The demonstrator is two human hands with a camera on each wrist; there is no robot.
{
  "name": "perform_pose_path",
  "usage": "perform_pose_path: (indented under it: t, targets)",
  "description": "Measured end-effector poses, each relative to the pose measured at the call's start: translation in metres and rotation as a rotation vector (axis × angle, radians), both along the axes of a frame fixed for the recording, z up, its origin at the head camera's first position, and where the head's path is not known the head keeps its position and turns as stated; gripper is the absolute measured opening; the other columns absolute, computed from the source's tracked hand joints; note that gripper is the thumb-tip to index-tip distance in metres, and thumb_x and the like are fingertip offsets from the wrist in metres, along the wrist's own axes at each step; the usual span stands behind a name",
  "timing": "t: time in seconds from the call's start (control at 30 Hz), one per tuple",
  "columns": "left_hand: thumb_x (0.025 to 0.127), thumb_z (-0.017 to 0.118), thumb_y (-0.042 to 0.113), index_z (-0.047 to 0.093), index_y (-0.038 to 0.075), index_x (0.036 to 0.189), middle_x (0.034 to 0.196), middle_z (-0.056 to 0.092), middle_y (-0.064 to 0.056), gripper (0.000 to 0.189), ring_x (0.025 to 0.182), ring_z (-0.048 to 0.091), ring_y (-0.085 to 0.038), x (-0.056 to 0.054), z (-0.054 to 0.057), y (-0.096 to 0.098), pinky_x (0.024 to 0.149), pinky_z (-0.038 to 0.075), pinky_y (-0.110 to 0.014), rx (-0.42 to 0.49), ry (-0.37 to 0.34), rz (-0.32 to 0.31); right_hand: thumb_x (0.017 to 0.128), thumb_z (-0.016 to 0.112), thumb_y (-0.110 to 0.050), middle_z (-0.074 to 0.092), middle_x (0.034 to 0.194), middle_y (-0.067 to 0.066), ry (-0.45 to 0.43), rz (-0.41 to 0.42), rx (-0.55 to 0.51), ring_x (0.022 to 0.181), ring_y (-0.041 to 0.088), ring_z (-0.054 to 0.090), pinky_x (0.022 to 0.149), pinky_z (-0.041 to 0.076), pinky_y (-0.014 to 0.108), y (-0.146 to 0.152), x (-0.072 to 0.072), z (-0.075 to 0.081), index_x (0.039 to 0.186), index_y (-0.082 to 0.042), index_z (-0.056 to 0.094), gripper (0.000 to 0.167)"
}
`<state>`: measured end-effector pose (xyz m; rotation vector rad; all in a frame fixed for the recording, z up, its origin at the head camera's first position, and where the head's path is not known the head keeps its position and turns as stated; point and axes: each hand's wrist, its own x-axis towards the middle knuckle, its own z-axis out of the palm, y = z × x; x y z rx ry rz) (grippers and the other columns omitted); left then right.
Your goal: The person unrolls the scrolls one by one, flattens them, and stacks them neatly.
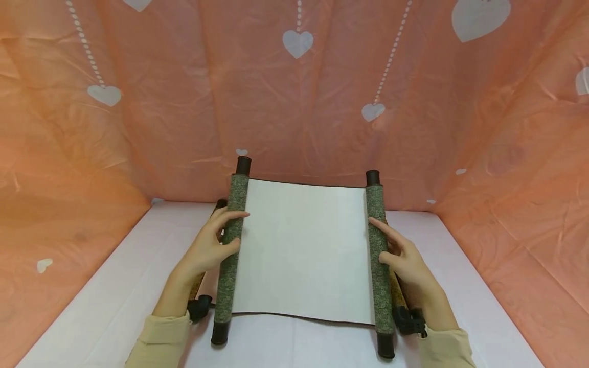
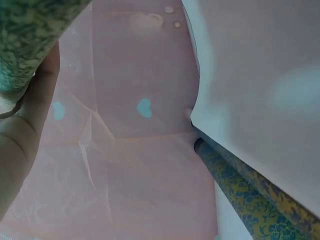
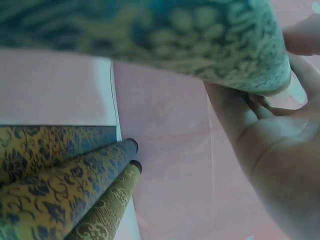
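Note:
A hand scroll (image 1: 303, 250) is spread between two rollers wrapped in green patterned cloth with black end knobs, its white paper blank. My left hand (image 1: 207, 248) grips the left roller (image 1: 226, 286), thumb and a finger lying over its front. On the other side my right hand (image 1: 411, 263) holds the right roller (image 1: 379, 276), index finger along the cloth. The green roller (image 3: 220, 50) fills the top of the right wrist view, with the right hand (image 3: 280, 145) around its end. In the left wrist view, the left hand (image 2: 22, 130) is partly hidden behind the roller.
Behind and below the held scroll lies another scroll with blue-and-gold cloth (image 3: 60, 195). Close beside it is an olive-gold patterned roll (image 3: 107, 212). A white table (image 1: 115, 301) is under everything, with an orange heart-print curtain (image 1: 276, 112) on three sides.

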<state>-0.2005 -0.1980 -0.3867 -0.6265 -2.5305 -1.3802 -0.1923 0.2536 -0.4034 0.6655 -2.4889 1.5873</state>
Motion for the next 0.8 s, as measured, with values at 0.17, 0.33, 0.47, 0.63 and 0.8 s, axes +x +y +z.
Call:
perform_pose_path:
  t: [0.17,0.33,0.47,0.63,0.8]
  targets:
    - [0.091,0.059,-0.007,0.058,0.015,0.147,0.17,0.012,-0.025,0.06,0.155,0.01,-0.052,0.002,0.003,-0.001,0.091,0.037,-0.058,0.017,-0.015,0.012,0.097,0.064,0.004,0.024,0.17,0.014,-0.022,-0.015,0.012,0.129,0.018,0.041,0.081,0.04,0.024,0.004,0.002,0.003,0.163,-0.018,0.039,0.074]
    - [0.096,0.068,0.002,0.059,0.015,0.147,0.169,0.013,-0.025,0.053,0.155,0.01,-0.052,0.001,0.004,0.0,0.103,0.037,-0.068,0.01,-0.009,0.029,0.091,0.083,-0.013,0.031,0.166,0.01,-0.057,-0.071,0.024,0.087,0.022,0.049,0.069,0.043,0.02,0.004,0.0,0.003,0.161,-0.028,0.042,0.083]
    - [0.094,0.079,0.014,0.06,0.018,0.145,0.169,0.018,-0.022,0.055,0.153,0.02,-0.05,0.0,0.006,0.0,0.106,0.037,-0.069,0.008,-0.007,0.047,0.091,0.083,-0.014,0.03,0.167,0.008,-0.054,-0.087,0.024,0.111,0.031,0.058,0.077,0.05,0.022,0.003,-0.002,0.004,0.161,-0.03,0.042,0.082]
    - [0.095,0.078,0.015,0.062,0.017,0.144,0.169,0.018,-0.022,0.052,0.143,0.037,-0.044,0.001,0.009,-0.002,0.088,0.042,-0.046,0.018,-0.019,0.061,0.092,0.079,-0.006,0.033,0.164,0.016,-0.011,-0.059,-0.009,0.103,0.013,0.059,0.077,0.053,0.024,0.006,-0.002,0.005,0.161,-0.022,0.041,0.081]
    - [0.096,0.077,0.015,0.062,0.015,0.144,0.169,0.017,-0.023,0.05,0.143,0.038,-0.043,0.003,0.011,-0.006,0.091,0.043,-0.047,0.028,-0.021,0.064,0.093,0.073,0.004,0.042,0.153,0.017,0.029,-0.014,-0.051,0.113,0.008,0.058,0.084,0.053,0.021,0.011,-0.001,0.006,0.161,-0.015,0.041,0.078]
